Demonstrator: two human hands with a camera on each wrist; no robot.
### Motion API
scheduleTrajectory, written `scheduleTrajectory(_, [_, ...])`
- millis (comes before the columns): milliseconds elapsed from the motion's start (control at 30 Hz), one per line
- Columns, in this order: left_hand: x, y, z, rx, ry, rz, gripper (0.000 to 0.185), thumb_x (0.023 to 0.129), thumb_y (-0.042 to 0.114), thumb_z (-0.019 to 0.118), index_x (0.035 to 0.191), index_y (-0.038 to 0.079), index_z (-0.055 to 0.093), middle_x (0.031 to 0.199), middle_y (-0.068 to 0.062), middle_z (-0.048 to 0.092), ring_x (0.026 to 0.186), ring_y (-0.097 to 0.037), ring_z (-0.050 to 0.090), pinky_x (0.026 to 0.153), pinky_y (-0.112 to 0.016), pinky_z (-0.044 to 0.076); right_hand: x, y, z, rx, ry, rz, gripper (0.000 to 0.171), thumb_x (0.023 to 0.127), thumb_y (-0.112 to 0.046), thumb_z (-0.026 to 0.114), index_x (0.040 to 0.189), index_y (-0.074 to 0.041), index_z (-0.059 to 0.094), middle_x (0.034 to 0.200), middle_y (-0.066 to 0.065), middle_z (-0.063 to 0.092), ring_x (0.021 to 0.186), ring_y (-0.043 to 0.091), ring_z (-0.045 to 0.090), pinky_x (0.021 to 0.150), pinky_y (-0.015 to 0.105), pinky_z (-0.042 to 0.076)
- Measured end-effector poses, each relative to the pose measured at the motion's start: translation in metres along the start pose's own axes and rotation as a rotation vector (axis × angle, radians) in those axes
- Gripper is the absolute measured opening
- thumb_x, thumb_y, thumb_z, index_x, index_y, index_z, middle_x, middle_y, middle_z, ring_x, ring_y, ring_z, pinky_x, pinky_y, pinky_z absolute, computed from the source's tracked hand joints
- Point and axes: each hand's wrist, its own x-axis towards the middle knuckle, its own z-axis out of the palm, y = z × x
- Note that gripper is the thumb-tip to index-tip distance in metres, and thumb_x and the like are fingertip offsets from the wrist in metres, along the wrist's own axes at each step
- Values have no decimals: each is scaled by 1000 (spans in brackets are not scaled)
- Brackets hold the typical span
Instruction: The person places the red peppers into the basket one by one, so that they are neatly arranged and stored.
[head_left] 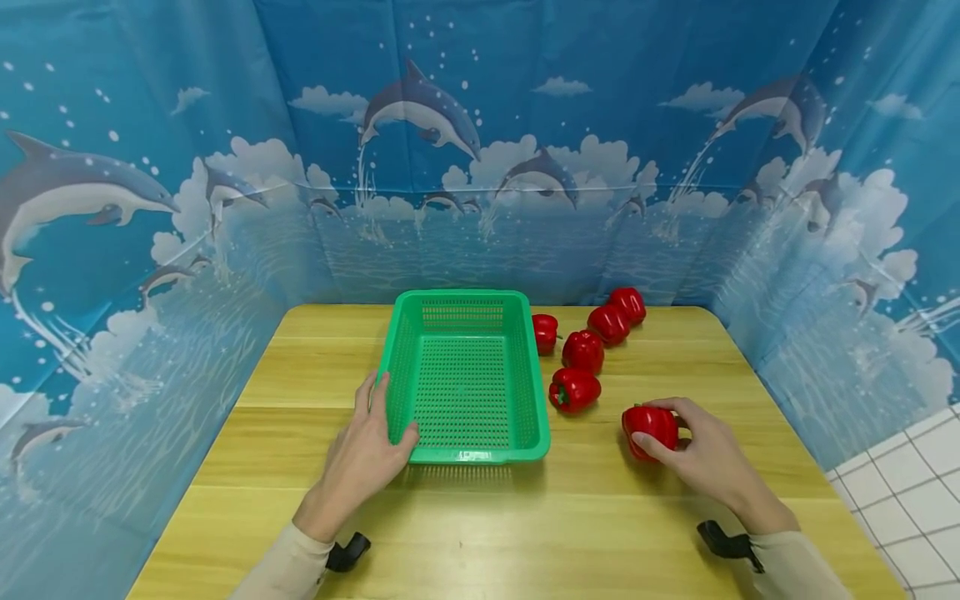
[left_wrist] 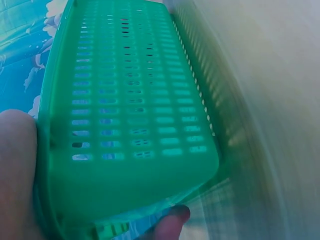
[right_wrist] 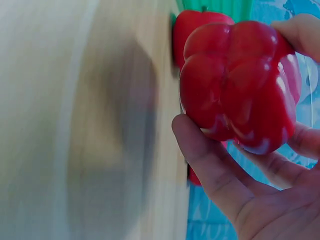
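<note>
The right hand point(head_left: 708, 450) is grasping a glossy red, blocky bell pepper point(head_left: 648, 429) between thumb and fingers, well right of a green rectangular plastic basket point(head_left: 442, 455), whose near-left corner the left hand point(head_left: 371, 450) is gripping. Holding the pepper seems to be the current step; moving it would be calling for a steady pinch. Five more red peppers point(head_left: 582, 351) are lying on the wood-grain table point(head_left: 480, 533), making six beside one basket.

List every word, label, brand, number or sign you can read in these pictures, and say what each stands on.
No text can be read.
Green rectangular plastic basket: a pale mark on its near rim, too small to tell whether it is lettering.
Glossy red bell peppers: no lettering visible.
Blue dolphin-print backdrop: no lettering visible.
</note>
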Motion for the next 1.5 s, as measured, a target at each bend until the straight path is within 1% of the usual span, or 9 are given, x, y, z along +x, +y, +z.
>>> scheduleTrajectory(133, [6, 3, -1, -3, -3, -21, 100, 112, 46, 69, 186, 5, 16, 194, -22, 13, 50, -18, 46, 42, -28, 38, 8, -13, 3, 3, 36, -48, 65, 103, -48, 90, 149, -7, 71, 147, 23, 75, 117, 40, 81, 84, 27, 67])
scheduleTrajectory(233, [9, 5, -1, 1, 0, -30, 100, 112, 49, 68, 186, 5, 16, 194, -25, 13, 49, -19, 47, 42, -29, 36, 13, -21, 6, 12, 51, -81, 63, 103, -47, 90, 149, -8, 71, 147, 22, 75, 120, 41, 80, 89, 37, 72])
scheduleTrajectory(333, [12, 7, -2, 9, 0, -25, 102, 113, 51, 67, 186, 4, 14, 193, -28, 13, 48, -19, 46, 41, -29, 35, 18, -27, 8, 40, 62, -108, 62, 104, -44, 90, 150, -7, 71, 149, 22, 75, 124, 41, 78, 93, 48, 73])
scheduleTrajectory(433, [14, 7, -2, 16, -2, -24, 103, 112, 51, 67, 187, 5, 13, 193, -28, 13, 47, -18, 45, 40, -28, 34, 22, -33, 10, 58, 66, -122, 62, 104, -43, 89, 151, -7, 70, 149, 21, 75, 125, 41, 78, 95, 53, 72])
scheduleTrajectory(767, [16, 6, -2, 9, -36, -34, 106, 113, 49, 67, 188, 5, 6, 195, -22, 13, 47, -17, 42, 41, -28, 34, 35, -47, 13, 136, 71, -136, 63, 103, -39, 91, 151, -6, 67, 154, 20, 74, 130, 43, 77, 98, 53, 72])
scheduleTrajectory(933, [14, 4, -4, 18, -53, -51, 107, 112, 48, 67, 188, 8, 4, 197, -18, 10, 47, -17, 43, 42, -29, 35, 46, -61, 15, 179, 75, -157, 61, 103, -42, 91, 148, -10, 65, 150, 19, 75, 131, 41, 78, 99, 52, 71])
scheduleTrajectory(1133, [12, 0, -7, 41, -52, -57, 106, 112, 47, 67, 189, 9, 4, 197, -18, 10, 46, -17, 44, 42, -30, 36, 62, -81, 18, 237, 69, -195, 58, 102, -42, 93, 143, -15, 63, 153, 17, 73, 136, 43, 75, 102, 57, 70])
scheduleTrajectory(1267, [11, -2, -9, 44, -50, -48, 105, 112, 47, 67, 189, 9, 6, 196, -18, 12, 46, -16, 42, 42, -29, 34, 70, -93, 21, 257, 85, -234, 56, 101, -38, 94, 141, -15, 62, 153, 15, 72, 131, 41, 76, 101, 58, 71])
scheduleTrajectory(1500, [10, -4, -13, 48, -53, -45, 105, 112, 48, 66, 189, 11, 6, 196, -19, 13, 45, -16, 41, 42, -28, 33, 84, -110, 28, 249, 106, -310, 54, 100, -36, 95, 138, -15, 63, 165, 11, 69, 126, 34, 79, 94, 51, 73])
